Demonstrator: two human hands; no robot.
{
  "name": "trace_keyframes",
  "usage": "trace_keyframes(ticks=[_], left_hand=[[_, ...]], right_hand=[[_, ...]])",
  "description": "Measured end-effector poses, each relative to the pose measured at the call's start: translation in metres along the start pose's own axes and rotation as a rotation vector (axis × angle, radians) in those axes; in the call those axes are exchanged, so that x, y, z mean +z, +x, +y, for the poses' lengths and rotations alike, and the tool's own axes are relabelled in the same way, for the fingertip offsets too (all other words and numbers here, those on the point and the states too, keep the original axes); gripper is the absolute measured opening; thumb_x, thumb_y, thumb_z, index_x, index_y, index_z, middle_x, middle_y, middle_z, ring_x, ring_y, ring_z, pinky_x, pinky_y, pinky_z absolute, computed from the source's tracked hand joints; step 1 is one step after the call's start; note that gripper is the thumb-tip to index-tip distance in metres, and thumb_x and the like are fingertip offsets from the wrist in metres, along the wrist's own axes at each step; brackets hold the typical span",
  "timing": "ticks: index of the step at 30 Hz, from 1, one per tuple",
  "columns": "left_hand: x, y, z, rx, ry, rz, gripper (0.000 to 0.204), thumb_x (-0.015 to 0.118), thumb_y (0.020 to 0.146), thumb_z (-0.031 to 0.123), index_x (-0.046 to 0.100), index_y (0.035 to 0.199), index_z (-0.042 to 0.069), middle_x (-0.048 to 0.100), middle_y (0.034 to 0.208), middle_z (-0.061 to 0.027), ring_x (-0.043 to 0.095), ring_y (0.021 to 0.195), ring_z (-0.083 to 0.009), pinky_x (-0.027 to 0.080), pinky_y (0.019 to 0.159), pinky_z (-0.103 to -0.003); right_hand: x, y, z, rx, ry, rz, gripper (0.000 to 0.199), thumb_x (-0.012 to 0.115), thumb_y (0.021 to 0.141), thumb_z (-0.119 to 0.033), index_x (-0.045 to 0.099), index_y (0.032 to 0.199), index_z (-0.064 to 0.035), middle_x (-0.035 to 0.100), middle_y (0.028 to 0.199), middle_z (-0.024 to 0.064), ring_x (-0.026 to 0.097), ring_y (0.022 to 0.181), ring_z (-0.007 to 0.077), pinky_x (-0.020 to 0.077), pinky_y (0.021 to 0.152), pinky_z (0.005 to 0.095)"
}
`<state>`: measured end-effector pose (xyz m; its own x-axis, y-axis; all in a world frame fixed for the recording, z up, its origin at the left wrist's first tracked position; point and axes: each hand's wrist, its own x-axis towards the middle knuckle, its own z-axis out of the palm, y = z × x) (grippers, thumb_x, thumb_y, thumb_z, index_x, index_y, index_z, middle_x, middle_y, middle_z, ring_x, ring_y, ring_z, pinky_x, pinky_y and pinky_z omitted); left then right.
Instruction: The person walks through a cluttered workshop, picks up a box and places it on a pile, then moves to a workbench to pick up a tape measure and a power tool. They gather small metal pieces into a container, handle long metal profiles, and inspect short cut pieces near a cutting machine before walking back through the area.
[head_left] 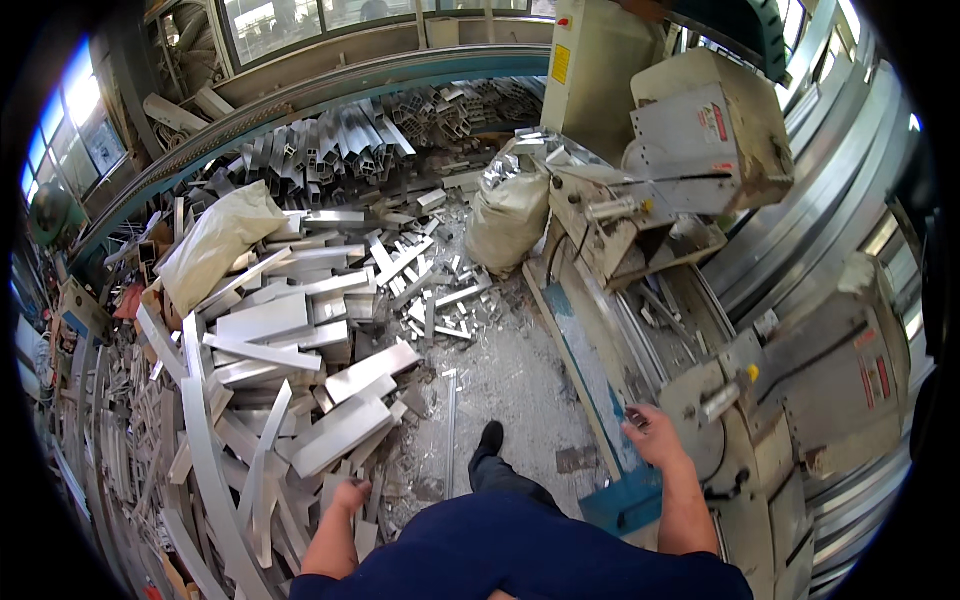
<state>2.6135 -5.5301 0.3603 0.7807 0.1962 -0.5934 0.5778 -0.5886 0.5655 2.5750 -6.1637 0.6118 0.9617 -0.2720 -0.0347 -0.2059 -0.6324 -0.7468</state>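
Note:
My right hand (pixel 655 437) is closed, with a small dark, shiny piece (pixel 634 419) at its fingertips. Its kind is too small to tell. The hand hovers over the near end of a long saw bench (pixel 600 370) with a blue strip, beside the nearer grey saw head (pixel 835 385). At lower left, my left hand (pixel 350 494) hangs with curled fingers, next to the heap of cut aluminium profiles (pixel 345 430). Whatever it may hold is hidden. Below it, a thin metal strip (pixel 451 430) lies on the floor near my shoe.
A second saw head (pixel 690 135) stands farther along the bench. Beside it sits a full white sack (pixel 508 220), and another sack (pixel 222 245) lies on the heap. Small offcuts (pixel 440 295) litter the floor ahead. Long profiles (pixel 820 190) line the right side.

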Motion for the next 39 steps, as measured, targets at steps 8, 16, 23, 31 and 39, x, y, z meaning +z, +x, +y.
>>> trace_keyframes(ticks=[8,16,23,31,39], left_hand=[[0.007,0.049,0.043,-0.4,0.095,-0.432,0.031,0.065,0.084,0.028,0.064,0.106,0.006,0.066,0.09,-0.0115,0.062,0.073,-0.0247,0.048,0.065,-0.042],[0.052,0.258,0.165,-0.359,0.235,-0.471,0.034,0.059,0.08,0.031,0.063,0.112,0.02,0.066,0.089,-0.009,0.064,0.081,-0.0243,0.049,0.074,-0.04],[0.14,0.488,0.388,0.474,1.034,-0.569,0.03,0.053,0.085,0.035,0.07,0.103,0.019,0.067,0.098,-0.0115,0.065,0.088,-0.0309,0.05,0.077,-0.041],[0.187,0.573,0.769,0.321,-0.026,-0.38,0.038,0.066,0.074,0.036,0.068,0.072,-0.002,0.065,0.067,-0.0149,0.063,0.064,-0.0237,0.051,0.063,-0.036],[0.243,0.606,0.988,0.185,-0.646,-0.456,0.059,0.068,0.08,0.047,0.06,0.111,-0.003,0.063,0.105,-0.0134,0.059,0.091,-0.0232,0.047,0.077,-0.036]], right_hand=[[-0.026,0.231,-0.079,-0.134,-0.154,0.071,0.037,0.068,0.079,-0.016,0.057,0.113,-0.0049,0.058,0.112,0.0125,0.06,0.097,0.0299,0.0482,0.082,0.0362],[-0.064,0.414,-0.084,-0.291,-0.343,0.289,0.04,0.068,0.078,-0.014,0.057,0.115,-0.0033,0.055,0.119,0.0154,0.053,0.108,0.0352,0.0426,0.093,0.039],[-0.073,0.538,-0.041,-0.007,-0.502,0.363,0.044,0.068,0.081,-0.023,0.056,0.118,-0.0031,0.056,0.12,0.017,0.051,0.113,0.0353,0.0399,0.097,0.0398],[-0.071,0.549,-0.026,0.283,-0.468,0.301,0.043,0.063,0.087,-0.027,0.055,0.12,-0.0011,0.058,0.115,0.0203,0.053,0.107,0.0381,0.041,0.094,0.0409],[-0.065,0.568,-0.019,0.212,-0.57,0.279,0.034,0.055,0.091,-0.027,0.058,0.111,0.0003,0.058,0.109,0.021,0.054,0.101,0.0402,0.0422,0.088,0.0433]])
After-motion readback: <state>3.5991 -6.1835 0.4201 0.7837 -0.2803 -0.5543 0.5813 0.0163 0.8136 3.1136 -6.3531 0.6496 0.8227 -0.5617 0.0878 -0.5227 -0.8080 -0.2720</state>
